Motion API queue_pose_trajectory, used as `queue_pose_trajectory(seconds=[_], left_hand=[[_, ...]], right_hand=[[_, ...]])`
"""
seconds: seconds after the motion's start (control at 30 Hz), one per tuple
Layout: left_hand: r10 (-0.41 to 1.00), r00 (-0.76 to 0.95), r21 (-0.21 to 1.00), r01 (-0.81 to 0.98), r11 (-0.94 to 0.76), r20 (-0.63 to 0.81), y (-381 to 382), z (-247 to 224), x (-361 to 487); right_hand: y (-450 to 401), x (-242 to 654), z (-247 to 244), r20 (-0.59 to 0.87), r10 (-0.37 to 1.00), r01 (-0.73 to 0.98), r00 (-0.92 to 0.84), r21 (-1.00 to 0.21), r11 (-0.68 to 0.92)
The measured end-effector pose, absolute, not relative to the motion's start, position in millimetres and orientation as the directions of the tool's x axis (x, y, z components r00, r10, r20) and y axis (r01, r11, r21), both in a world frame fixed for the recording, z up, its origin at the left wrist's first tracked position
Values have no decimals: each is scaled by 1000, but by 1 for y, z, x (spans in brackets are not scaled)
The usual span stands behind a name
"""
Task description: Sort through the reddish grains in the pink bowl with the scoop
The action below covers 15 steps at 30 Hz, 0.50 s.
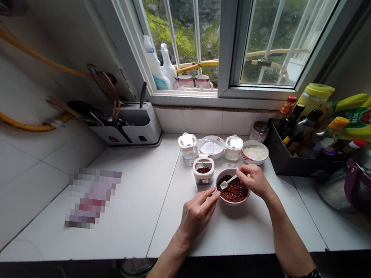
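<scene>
A pink-rimmed bowl [233, 188] stands on the white counter [176, 226], filled with dark red peppercorn-like grains. My right hand [254, 180] is shut on a small white spoon [227, 182], whose scoop rests on the grains. My left hand [196, 215] sits just left of the bowl, its fingertips at the rim. Whether those fingers grip anything is hidden. Behind the bowl, a small clear jar [202, 172] with a white rim holds a shallow layer of similar grains.
Behind stand a lidded jar [187, 146], a clear lid on a white dish [211, 146], another jar [233, 147] and a bowl of white paste [254, 152]. A black tray of bottles [289, 156] sits right, a knife block [130, 126] left, and a pixelated patch [93, 198] lies on the counter.
</scene>
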<state>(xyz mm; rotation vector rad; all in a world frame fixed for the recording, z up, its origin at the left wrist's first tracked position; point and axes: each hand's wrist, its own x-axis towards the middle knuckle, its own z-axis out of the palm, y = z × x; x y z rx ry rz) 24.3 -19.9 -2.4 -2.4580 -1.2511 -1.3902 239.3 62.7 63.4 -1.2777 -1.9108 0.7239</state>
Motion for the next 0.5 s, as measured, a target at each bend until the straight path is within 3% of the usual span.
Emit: queue_pose_trajectory(seconds=[0.13,0.5], left_hand=[[615,262,320,667,-672,744,-20,-3,24],[622,267,320,672,-668,736,-20,-3,24]], right_hand=[[60,237,65,258,909,537,-326,-741,403],[61,242,67,163,963,490,-216,-835,251]])
